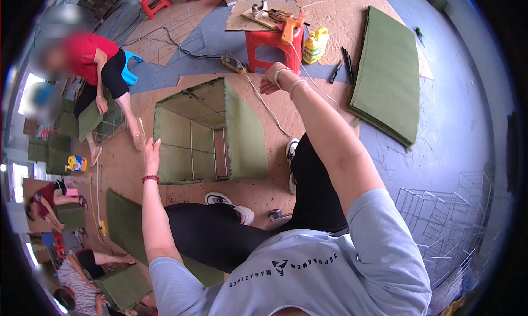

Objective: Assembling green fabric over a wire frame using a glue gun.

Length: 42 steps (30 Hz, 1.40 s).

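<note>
A wire-framed box covered in green fabric stands on the cardboard before me, its open side showing thin metal rods inside. My left hand, with a red bead bracelet at the wrist, is at the box's left edge, fingers stretched and thumb apart; whether it touches the fabric is hard to tell. Beyond the box's far right corner, my right hand is raised in front of a red stool. Its fingers look loosely extended, with nothing visible in them. On that stool lies an orange glue gun.
Stacked green panels lie at the right, near black pen-like tools and a yellow bottle. Bare wire frames stand lower right. A white cord crosses the cardboard. A co-worker in red sits at the left.
</note>
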Tool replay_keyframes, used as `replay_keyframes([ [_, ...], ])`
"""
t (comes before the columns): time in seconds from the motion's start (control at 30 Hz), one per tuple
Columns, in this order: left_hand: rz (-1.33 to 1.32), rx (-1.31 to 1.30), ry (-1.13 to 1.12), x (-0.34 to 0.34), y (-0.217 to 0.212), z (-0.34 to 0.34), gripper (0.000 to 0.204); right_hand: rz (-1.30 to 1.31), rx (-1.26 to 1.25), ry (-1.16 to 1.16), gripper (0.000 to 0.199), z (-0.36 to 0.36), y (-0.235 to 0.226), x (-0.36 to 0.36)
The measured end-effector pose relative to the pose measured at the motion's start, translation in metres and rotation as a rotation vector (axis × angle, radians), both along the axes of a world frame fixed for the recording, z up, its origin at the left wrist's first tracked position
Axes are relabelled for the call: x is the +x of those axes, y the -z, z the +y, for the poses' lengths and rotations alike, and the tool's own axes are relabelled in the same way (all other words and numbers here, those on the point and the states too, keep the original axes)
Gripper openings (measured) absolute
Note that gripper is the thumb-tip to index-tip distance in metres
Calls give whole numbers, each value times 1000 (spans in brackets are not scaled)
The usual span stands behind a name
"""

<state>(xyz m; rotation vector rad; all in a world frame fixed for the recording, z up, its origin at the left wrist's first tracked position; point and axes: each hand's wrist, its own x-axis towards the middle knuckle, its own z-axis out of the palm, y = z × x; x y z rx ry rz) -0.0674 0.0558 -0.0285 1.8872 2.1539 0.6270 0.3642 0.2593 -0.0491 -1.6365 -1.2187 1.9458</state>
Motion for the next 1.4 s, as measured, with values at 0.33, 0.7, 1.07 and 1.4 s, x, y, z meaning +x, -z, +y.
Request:
replay_keyframes([
  [0.33,-87,5,-32,-13,11,13,34,-533,411,-288,47,20,65,-17],
  [0.7,92,210,4,-61,38,-16,38,-222,561,287,57,-79,-25,-157],
  [1.07,149,-69,40,16,10,13,31,-750,570,-11,65,-145,-10,-104],
  [1.4,170,99,51,56,-1,31,27,-806,695,90,41,-194,3,-57],
])
